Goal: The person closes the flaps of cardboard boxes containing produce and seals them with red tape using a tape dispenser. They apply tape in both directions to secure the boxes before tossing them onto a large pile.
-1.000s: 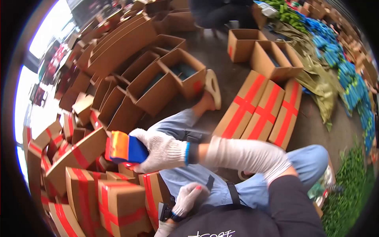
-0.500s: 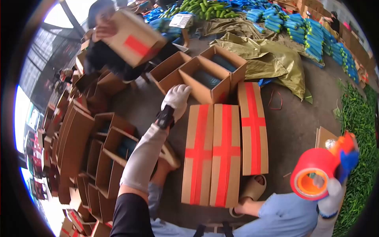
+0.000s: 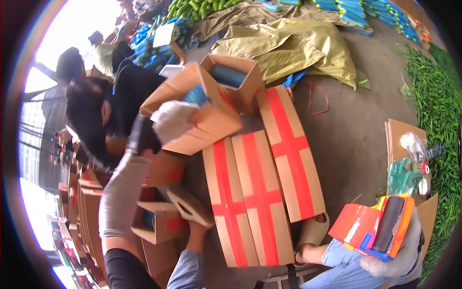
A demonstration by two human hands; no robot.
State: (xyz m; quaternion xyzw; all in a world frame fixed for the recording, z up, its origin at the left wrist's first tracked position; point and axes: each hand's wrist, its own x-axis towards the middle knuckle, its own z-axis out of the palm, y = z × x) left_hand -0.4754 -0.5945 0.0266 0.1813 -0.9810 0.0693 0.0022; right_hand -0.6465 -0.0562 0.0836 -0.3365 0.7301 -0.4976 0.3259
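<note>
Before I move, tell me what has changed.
The left hand has reached forward to an open box, now tilted; blur hides whether it grips. The right hand has turned the tape dispenser but keeps hold. The three taped boxes stay side by side.

Person's gloved left grip [image 3: 174, 119], blurred, at the rim of an open carton [image 3: 207, 129], far left of centre. Gloved right grip [image 3: 392, 266] holds a tape dispenser [image 3: 353, 224], near right. Three red-taped cartons [image 3: 262, 185] lie side by side between; olive tarpaulin [image 3: 288, 48] beyond, on floor [image 3: 351, 125].
</note>
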